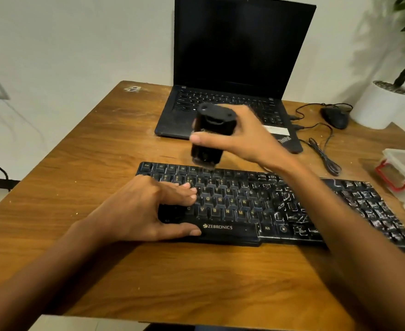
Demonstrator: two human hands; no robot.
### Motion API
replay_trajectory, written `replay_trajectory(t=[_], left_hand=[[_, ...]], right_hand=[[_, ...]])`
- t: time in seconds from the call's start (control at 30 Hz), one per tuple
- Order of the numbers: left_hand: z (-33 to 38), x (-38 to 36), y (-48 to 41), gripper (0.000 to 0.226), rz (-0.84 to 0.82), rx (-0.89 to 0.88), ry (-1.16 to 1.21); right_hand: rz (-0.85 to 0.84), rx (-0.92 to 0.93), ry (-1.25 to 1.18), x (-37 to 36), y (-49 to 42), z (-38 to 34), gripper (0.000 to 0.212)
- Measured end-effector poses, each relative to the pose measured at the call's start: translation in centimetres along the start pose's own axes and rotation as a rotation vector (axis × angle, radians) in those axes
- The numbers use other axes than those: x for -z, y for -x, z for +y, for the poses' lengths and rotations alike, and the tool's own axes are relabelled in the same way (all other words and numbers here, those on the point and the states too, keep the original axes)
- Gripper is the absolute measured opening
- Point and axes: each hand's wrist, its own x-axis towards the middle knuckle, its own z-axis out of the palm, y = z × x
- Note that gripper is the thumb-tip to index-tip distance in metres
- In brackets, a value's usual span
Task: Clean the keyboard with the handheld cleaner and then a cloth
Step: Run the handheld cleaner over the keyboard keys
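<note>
The cleaner pass is in hand: at frame centre the right hand (246, 137) grips the upright handheld cleaner (211, 137), nozzle seemingly on the top row of the keyboard (268, 206) at lower middle, which the flat-fingered left hand (144, 209) braces; next should come a sweep toward the white debris (363, 206) at frame right.

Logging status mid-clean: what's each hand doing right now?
Left hand: open, fingers pressing the black plastic keyboard.
Right hand: grips the black cylindrical handheld cleaner.
</note>
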Motion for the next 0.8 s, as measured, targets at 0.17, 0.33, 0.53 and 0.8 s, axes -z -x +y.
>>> replay_trajectory(t=[0.17, 0.33, 0.53, 0.8], left_hand=[[-0.1, 0.0, 0.1, 0.064, 0.007, -0.002, 0.011], [-0.2, -0.1, 0.0, 0.065, -0.006, 0.000, 0.018], [-0.1, -0.1, 0.0, 0.063, -0.002, -0.001, 0.017], [-0.2, -0.1, -0.1, 0.064, -0.013, -0.006, 0.021]], right_hand=[[-0.095, -0.046, 0.027, 0.2, 2.2, 2.1, 0.052], [-0.105, -0.089, 0.140, 5.8, 4.0, 3.5, 0.054], [-0.115, 0.017, 0.066, 0.9, 0.9, 1.5, 0.039], [-0.067, 0.004, -0.045, -0.5, -0.2, 1.7, 0.032]])
